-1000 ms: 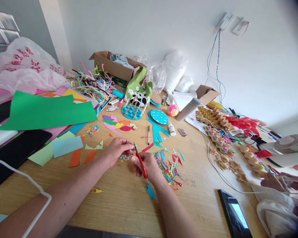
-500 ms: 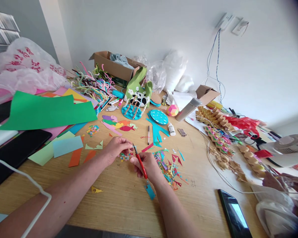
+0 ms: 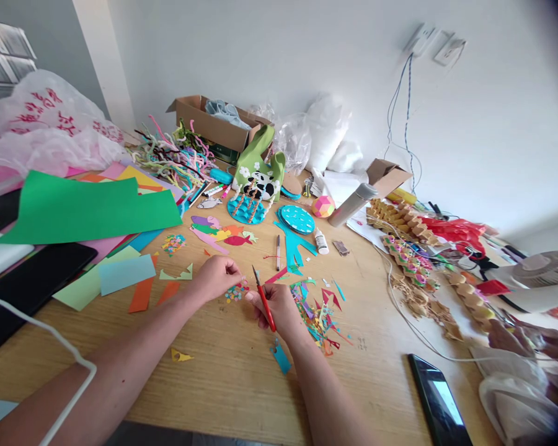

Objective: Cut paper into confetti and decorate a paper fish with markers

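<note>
My right hand [image 3: 275, 310] is closed round small red-handled scissors [image 3: 263, 301], their blades pointing up and away from me. My left hand [image 3: 216, 277] is just left of the blades, its fingers pinched together over a small heap of coloured paper bits [image 3: 236, 292] on the wooden table [image 3: 223, 371]. What the pinch holds is too small to make out. A pile of coloured paper offcuts [image 3: 318, 310] lies just right of my right hand.
Large green and other coloured paper sheets [image 3: 88, 210] lie at left, with a black tablet [image 3: 28, 288]. Pipe cleaners [image 3: 172, 155], cardboard boxes, paper crafts, a pen [image 3: 278, 252] and a glue bottle [image 3: 321, 241] are farther back. A phone [image 3: 439, 406] lies front right. Another person's hands [image 3: 525, 337] work at far right.
My left hand has drawn slightly left, away from the scissor blades, with its fingers pinched lower over the paper bits. My right hand with the scissors has barely moved.
</note>
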{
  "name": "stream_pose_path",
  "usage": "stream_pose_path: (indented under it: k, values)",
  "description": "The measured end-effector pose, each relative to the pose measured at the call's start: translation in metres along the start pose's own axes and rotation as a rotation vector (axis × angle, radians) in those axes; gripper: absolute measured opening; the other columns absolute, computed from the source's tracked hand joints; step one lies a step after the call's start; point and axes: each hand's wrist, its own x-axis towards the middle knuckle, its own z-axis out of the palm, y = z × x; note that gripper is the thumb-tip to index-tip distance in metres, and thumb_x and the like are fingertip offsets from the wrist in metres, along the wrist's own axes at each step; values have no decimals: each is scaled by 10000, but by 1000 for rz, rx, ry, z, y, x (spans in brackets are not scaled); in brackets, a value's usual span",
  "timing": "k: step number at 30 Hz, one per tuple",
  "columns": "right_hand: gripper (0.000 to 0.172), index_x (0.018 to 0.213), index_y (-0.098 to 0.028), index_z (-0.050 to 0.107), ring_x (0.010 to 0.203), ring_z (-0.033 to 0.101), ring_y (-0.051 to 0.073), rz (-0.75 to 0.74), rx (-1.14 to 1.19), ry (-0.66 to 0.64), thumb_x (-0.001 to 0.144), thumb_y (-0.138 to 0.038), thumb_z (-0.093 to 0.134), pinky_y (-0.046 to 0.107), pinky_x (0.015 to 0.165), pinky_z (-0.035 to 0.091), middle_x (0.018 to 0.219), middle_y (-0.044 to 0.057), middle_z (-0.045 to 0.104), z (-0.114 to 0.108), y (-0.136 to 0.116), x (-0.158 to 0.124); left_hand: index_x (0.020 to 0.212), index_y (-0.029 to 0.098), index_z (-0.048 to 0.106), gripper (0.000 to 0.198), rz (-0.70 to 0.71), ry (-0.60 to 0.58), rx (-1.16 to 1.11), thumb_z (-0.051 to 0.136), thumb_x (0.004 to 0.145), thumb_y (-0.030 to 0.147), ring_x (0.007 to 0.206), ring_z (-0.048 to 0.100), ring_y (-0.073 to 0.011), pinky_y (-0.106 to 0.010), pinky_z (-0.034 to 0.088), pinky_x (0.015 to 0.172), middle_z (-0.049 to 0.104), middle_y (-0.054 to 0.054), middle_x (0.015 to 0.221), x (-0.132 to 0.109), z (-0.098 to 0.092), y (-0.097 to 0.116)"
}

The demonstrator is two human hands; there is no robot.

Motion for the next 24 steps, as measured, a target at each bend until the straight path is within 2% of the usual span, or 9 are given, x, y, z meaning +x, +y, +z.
stream_pose_path:
  k: [3, 6, 9, 11, 13, 14, 16, 20, 24]
  values:
    - [511, 522, -205, 476, 321, 493, 124, 6, -14, 19, 535, -608, 788, 214, 294, 305, 414, -14, 550, 0, 0, 0, 454, 219, 633, 127, 62, 53, 121, 720, 524, 157, 434, 446, -130, -257, 276, 489, 524, 27, 427, 2, -2, -3]
    - [500, 540, -206, 481, 338, 511, 140, -7, -68, 38, 569, -615, 766, 223, 311, 300, 432, -10, 548, 0, 3, 2, 441, 225, 625, 161, 140, 107, 200, 715, 548, 146, 462, 467, -154, -271, 317, 515, 513, 15, 441, 3, -4, -5]
    - [474, 551, -195, 490, 385, 538, 148, -72, -228, 107, 647, -594, 728, 219, 360, 277, 450, -4, 545, 0, 8, 4, 617, 218, 690, 80, 254, 200, 229, 675, 619, 140, 626, 557, -188, -295, 416, 635, 635, -30, 694, 1, -6, -1]
    - [450, 539, -178, 505, 442, 555, 147, -158, -427, 206, 699, -542, 714, 220, 413, 262, 460, 5, 550, 1, 10, 5, 822, 219, 713, 193, 392, 222, 244, 647, 664, 130, 827, 597, -211, -317, 455, 779, 658, -56, 953, -3, -4, 2]
    - [401, 542, -159, 544, 500, 578, 152, -235, -646, 292, 754, -466, 692, 229, 461, 261, 492, 26, 590, 2, 12, 5, 966, 214, 700, 288, 626, 166, 308, 628, 705, 118, 1032, 572, -233, -355, 446, 922, 623, -76, 1109, -8, -2, 5]
    - [363, 564, -153, 576, 522, 594, 157, -254, -745, 320, 791, -422, 664, 236, 481, 268, 523, 42, 623, 3, 12, 5, 995, 206, 696, 299, 754, 119, 367, 614, 726, 106, 1099, 549, -240, -377, 433, 970, 609, -87, 1142, -10, 0, 5]
    - [289, 647, -151, 643, 563, 632, 174, -257, -918, 349, 853, -348, 594, 249, 511, 289, 610, 78, 691, 4, 12, 4, 994, 195, 700, 289, 889, 41, 488, 580, 761, 72, 1152, 521, -240, -395, 424, 1007, 597, -98, 1185, -14, 4, 4]
    - [273, 791, -159, 688, 649, 691, 225, -221, -1148, 347, 893, -363, 539, 268, 535, 326, 748, 126, 739, 5, 10, 0, 900, 198, 726, 219, 905, 3, 601, 585, 794, 70, 1146, 511, -244, -413, 444, 1001, 623, -87, 1160, -14, 6, 0]
    - [263, 861, -161, 666, 687, 706, 252, -216, -1242, 341, 905, -374, 520, 276, 533, 348, 778, 122, 738, 4, 9, -1, 874, 207, 743, 185, 901, -24, 564, 596, 824, 106, 1154, 503, -245, -422, 435, 1010, 646, -83, 1129, -11, 3, -3]
